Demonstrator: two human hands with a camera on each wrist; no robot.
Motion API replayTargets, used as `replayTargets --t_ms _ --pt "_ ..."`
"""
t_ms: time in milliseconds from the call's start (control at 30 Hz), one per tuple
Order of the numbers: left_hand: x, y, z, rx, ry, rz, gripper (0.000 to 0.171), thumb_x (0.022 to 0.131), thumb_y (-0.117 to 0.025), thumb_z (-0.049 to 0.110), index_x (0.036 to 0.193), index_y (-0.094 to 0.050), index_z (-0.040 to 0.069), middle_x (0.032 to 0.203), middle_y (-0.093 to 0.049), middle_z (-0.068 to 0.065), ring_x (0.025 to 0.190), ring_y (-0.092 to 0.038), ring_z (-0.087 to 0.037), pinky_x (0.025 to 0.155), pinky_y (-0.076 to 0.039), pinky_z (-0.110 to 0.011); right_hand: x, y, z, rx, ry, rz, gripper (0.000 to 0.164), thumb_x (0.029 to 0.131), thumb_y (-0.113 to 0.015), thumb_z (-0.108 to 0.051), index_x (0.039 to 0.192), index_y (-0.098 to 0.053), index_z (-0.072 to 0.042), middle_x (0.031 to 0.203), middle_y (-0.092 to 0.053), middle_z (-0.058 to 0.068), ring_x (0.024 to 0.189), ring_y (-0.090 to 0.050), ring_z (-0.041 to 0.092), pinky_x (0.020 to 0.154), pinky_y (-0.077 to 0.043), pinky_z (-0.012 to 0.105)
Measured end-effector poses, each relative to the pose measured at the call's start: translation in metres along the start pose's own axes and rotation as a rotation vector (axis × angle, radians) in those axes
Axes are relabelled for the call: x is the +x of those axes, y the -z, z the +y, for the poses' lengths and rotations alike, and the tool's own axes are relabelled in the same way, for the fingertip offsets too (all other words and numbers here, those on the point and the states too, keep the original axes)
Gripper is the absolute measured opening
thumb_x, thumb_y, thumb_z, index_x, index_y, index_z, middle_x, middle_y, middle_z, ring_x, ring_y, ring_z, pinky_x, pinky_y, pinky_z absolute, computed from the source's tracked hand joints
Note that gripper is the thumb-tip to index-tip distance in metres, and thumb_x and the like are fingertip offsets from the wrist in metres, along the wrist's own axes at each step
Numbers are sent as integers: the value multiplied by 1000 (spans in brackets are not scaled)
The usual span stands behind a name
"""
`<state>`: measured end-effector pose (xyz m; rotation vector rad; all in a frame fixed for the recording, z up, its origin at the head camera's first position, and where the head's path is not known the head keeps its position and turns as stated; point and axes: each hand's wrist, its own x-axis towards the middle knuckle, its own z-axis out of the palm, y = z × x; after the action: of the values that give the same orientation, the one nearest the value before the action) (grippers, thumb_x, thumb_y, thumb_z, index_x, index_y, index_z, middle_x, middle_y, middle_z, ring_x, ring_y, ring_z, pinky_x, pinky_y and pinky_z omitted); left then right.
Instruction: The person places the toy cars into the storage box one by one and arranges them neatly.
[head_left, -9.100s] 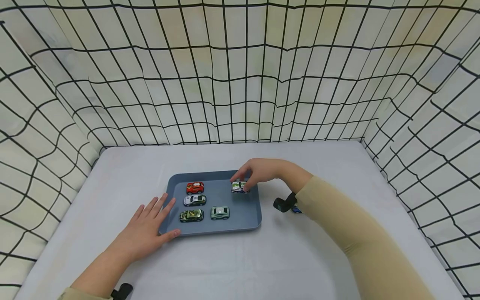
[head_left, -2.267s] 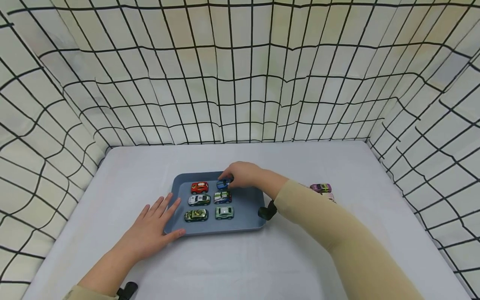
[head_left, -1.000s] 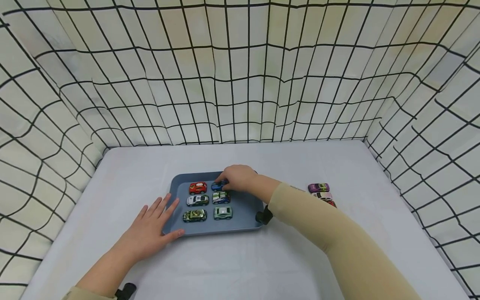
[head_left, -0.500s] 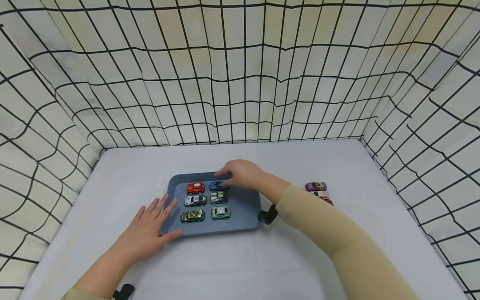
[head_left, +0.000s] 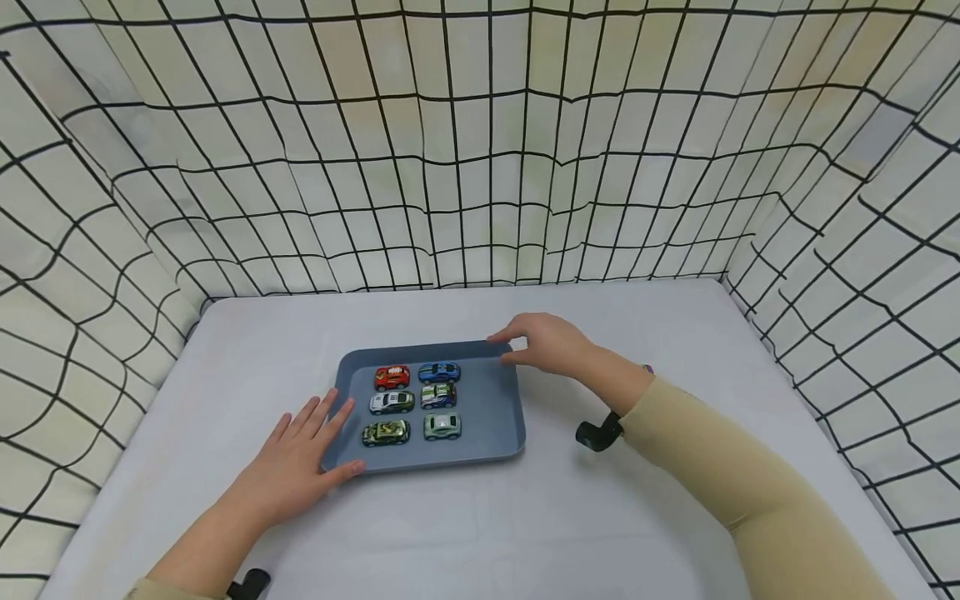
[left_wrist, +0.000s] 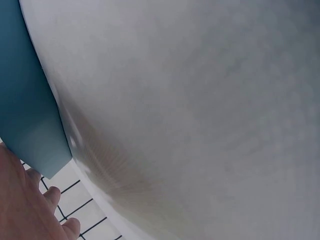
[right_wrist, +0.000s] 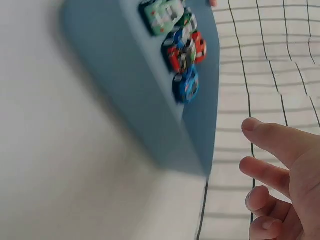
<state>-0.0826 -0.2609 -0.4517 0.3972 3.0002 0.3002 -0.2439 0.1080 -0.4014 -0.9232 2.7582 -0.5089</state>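
On the blue-grey tray [head_left: 483, 417], toy cars stand in two columns. At its left are a red car [head_left: 392, 377], a silver-white car [head_left: 392, 402] and a camouflage car [head_left: 386, 432]. Beside them are a blue car [head_left: 439, 372], a multicoloured car [head_left: 438, 395] and a mint-green car [head_left: 442, 426]. My left hand [head_left: 296, 467] lies with spread fingers over the tray's left edge. Above the far right corner is my right hand [head_left: 551, 343], thumb and forefinger apart, holding nothing. Its parted fingers [right_wrist: 265, 132] also show in the right wrist view.
A purple bit of a toy car [head_left: 648, 368] peeks out behind my right forearm; the other cars there are hidden by the sleeve. White cloth covers the table [head_left: 480, 533]. Black netting [head_left: 480, 167] over pale walls encloses the back and both sides.
The multicoloured car went from my right hand into the second column. The blue car was set down behind it and released. My right hand then moved right; my left stayed at the tray.
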Motion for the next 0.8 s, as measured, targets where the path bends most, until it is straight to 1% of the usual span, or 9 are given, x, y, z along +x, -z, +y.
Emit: replayTargets --t_ms 200,300,467,600,667,800 --pt "0 1 1 -2 -1 -4 99 86 -51 76 158 -28 12 164 -16 -18 148 -17 -43 114 -13 -68 -33 7 35 -7 -48 13 42 90 -75 -32 131 -68 -23 124 -67 0 116 -61 23 94 -51 40" --pt "0 1 1 -1 3 -6 99 86 -51 76 158 -27 12 164 -16 -18 148 -16 -43 114 -12 -67 -49 11 50 -1 -94 13 42 90 -74 -32 131 -68 -24 126 -66 1 116 -61 23 93 -51 42" --pt "0 3 2 1 10 -6 99 86 -51 75 158 -27 12 164 -16 -18 148 -16 -44 114 -12 -67 -73 20 71 21 -170 13 42 91 -74 -31 131 -67 -22 130 -64 3 109 -62 25 89 -52 44" --pt "-1 4 2 0 6 -6 98 87 -53 74 158 -27 12 163 -17 -18 147 -17 -44 114 -12 -67 -88 25 87 15 -190 -2 41 92 -73 -30 131 -67 -20 131 -63 5 114 -60 27 94 -50 47" --pt "-1 4 3 0 4 -7 97 87 -54 73 158 -27 12 163 -17 -18 147 -17 -44 114 -13 -67 -95 27 95 16 -192 -14 41 92 -73 -29 131 -67 -18 131 -63 8 120 -58 30 97 -49 49" --pt "0 4 3 5 4 -8 98 86 -52 75 158 -27 13 163 -17 -18 147 -17 -44 114 -13 -67 -106 30 108 23 -209 -38 41 92 -73 -28 131 -68 -17 130 -63 10 120 -57 32 97 -49 50"
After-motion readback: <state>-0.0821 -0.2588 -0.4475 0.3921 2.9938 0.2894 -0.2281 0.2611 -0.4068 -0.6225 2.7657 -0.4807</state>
